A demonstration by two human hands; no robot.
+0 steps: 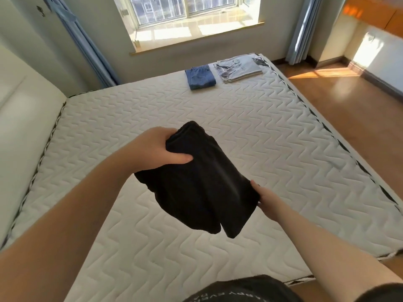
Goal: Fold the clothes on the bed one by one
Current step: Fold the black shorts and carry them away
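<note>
A folded black fabric garment (200,182) is held in the air above the middle of the white quilted mattress of the bed (250,131), clear of its surface, with two loose ends hanging down at its 6 o'clock side. Its upper edge, toward 10 o'clock, is gripped by the left hand (157,149), whose thumb is laid across the top of the cloth while the fingers are curled beneath it. Its edge at 4 o'clock is grasped by the right hand (265,199), the fingers being closed round the fabric and partly hidden under it. Well apart from the garment, toward 12 o'clock near the far edge of the mattress, a folded blue denim piece (200,76) is laid flat, and a folded pale grey top (237,67) is placed just beside it at its 3 o'clock side. A padded cream headboard (24,110) is seen at 9 o'clock, a sunlit window (187,7) with blue curtains (87,46) at 12 o'clock, and a brown wooden floor (353,105) at 3 o'clock.
</note>
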